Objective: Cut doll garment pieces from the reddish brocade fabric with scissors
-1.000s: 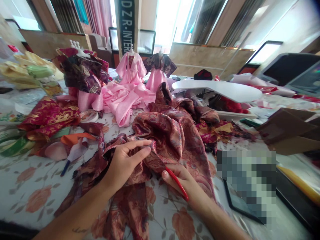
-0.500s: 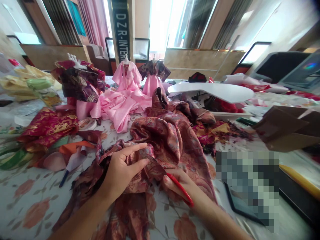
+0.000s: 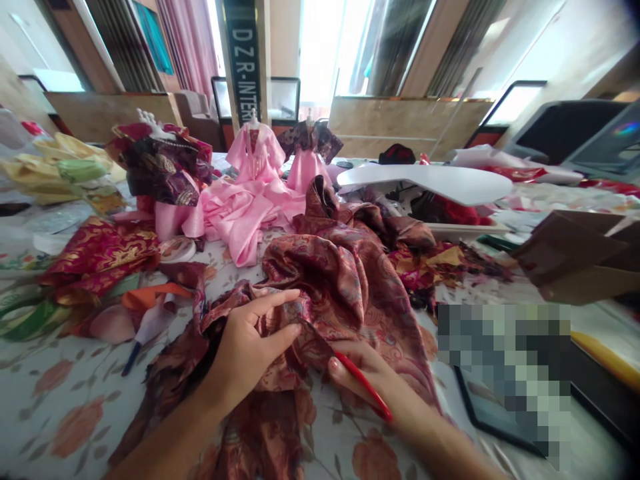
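Note:
A crumpled maroon brocade cloth with a paisley pattern lies heaped in front of me on the floral tablecloth. My left hand pinches a fold of this cloth between thumb and fingers. My right hand rests just right of it against the cloth's lower edge, fingers closed round a thin red pencil-like tool whose tip points into the fabric.
Small mannequins in pink dresses and a dark brocade dress stand at the back. Red-gold and green fabric scraps lie left. A white board, brown card and a dark tablet lie right.
My left hand has slid slightly down and right along the fold. My right hand with the red tool has shifted a little to the right. The view tilted a little.

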### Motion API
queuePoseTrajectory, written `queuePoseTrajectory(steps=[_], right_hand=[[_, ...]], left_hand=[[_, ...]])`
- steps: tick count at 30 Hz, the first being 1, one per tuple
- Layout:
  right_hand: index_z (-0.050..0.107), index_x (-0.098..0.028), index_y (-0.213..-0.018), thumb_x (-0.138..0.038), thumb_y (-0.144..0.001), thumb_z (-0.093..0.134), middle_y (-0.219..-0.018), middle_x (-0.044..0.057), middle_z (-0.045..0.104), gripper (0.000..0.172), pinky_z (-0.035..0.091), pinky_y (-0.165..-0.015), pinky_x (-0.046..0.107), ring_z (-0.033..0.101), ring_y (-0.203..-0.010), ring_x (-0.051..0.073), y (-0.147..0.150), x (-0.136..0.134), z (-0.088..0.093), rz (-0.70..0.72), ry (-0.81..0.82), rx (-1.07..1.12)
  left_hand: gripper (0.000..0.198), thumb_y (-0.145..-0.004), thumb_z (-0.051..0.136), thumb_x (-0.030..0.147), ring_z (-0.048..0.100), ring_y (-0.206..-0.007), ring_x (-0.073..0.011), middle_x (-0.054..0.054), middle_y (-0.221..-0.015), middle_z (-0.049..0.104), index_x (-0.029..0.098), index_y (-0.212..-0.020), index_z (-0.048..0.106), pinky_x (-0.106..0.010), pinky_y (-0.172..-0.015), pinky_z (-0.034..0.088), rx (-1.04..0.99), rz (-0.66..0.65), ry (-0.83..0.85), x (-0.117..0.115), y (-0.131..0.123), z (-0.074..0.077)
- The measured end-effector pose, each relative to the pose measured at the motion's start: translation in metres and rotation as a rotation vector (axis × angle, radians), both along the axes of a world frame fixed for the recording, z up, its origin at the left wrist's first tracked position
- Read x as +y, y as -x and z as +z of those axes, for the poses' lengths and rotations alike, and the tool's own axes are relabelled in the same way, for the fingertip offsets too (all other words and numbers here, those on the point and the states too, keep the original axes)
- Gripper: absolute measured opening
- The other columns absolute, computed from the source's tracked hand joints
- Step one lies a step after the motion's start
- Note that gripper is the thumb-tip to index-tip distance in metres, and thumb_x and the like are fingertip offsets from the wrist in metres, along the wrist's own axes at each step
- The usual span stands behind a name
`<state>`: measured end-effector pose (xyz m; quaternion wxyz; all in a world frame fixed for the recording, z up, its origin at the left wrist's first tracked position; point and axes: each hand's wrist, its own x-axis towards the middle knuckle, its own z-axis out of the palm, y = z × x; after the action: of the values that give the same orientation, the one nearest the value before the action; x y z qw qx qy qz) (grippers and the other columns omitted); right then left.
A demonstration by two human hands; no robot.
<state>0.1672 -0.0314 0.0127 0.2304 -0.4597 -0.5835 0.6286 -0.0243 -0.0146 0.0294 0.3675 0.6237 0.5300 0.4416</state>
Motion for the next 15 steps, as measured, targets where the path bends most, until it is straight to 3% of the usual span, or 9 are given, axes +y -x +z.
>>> queuePoseTrajectory(steps=[10, 15], right_hand=[[0.04, -0.018, -0.059, -0.071, -0.072, 0.057, -0.052, -0.008, 0.023, 0.057, 0.009, -0.043, 0.024, 0.016, -0.047, 0.006, 0.0, 0.002, -0.011, 0.009, 0.047, 0.095], [0.042, -0.018, -0.06, -0.073, -0.07, 0.057, -0.056, -0.006, 0.028, 0.058, 0.013, -0.044, 0.023, 0.02, -0.05, 0.007, 0.001, 0.002, -0.003, 0.008, 0.001, 0.059]], left_hand=[[0.036, -0.072, 0.067, 0.018, 0.064, -0.106, -0.0184, 0.0, -0.111, 0.071, 0.023, -0.108, 0.069, -0.026, -0.094, 0.049, 0.017, 0.021, -0.015, -0.001, 0.001, -0.002], [0.036, -0.072, 0.067, 0.017, 0.063, -0.107, -0.0205, -0.001, -0.111, 0.071, 0.022, -0.108, 0.069, -0.027, -0.089, 0.051, 0.036, 0.027, -0.006, 0.0, 0.001, 0.001]])
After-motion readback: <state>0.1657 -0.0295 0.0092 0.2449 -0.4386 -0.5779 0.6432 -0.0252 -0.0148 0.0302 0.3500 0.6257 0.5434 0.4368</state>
